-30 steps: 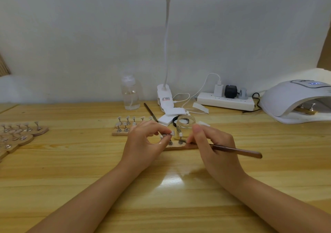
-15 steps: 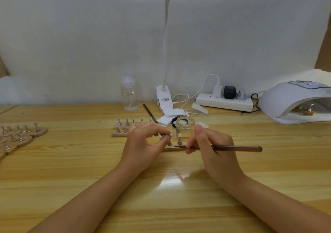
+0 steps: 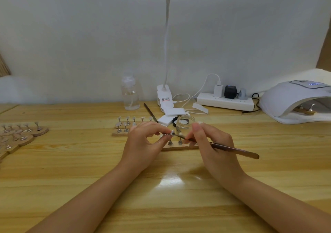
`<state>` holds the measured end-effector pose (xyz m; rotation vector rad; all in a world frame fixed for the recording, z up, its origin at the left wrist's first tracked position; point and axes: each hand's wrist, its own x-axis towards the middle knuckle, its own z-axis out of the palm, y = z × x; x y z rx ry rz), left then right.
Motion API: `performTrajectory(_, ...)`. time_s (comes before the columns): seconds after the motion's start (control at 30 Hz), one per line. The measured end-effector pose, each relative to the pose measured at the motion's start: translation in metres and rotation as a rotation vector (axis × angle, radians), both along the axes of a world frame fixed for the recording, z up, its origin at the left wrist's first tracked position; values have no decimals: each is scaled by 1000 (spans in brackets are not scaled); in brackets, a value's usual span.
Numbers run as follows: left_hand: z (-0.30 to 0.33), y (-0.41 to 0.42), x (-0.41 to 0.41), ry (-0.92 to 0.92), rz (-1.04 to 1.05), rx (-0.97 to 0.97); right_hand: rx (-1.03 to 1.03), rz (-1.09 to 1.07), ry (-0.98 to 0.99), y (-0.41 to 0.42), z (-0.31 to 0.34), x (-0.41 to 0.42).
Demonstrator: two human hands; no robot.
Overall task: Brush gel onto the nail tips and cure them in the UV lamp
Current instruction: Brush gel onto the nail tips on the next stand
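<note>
Left hand (image 3: 143,141) pinching a nail tip (image 3: 172,132) on its stand, just in front of the glass jar (image 3: 184,124). Right hand (image 3: 213,143) gripping the brush (image 3: 231,148), bristles touching that tip. Both forearms angled inward.

A second ago the brush (image 3: 223,147) lay low by the wooden strip (image 3: 179,147), its handle pointing right. The right hand (image 3: 213,147) has since swung its bristle end up to the nail tip (image 3: 172,132) pinched by the left hand (image 3: 143,143).
</note>
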<state>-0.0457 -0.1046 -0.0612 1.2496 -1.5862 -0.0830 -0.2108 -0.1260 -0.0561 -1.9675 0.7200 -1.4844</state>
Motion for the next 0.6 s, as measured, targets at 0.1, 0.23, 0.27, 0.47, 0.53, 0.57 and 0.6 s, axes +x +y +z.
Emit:
performTrajectory(0.1,0,0,0,8,-1,4,-13,5,-49,1,0,0)
performTrajectory(0.23,0,-1,0,9,-2,-3,6,-4,5,-1,1,0)
performTrajectory(0.27,0,-1,0,9,-3,0,38,26,-27,0,0,0)
performTrajectory(0.47,2,1,-1,21,-19,3,-7,-18,-6,-1,2,0)
performTrajectory(0.53,2,1,-1,19,-13,-2,52,20,-37,0,1,1)
performTrajectory(0.57,2,1,-1,21,-13,-2,85,39,-72,1,1,1)
performTrajectory(0.6,2,1,-1,26,-14,-1,96,44,-103,1,0,1)
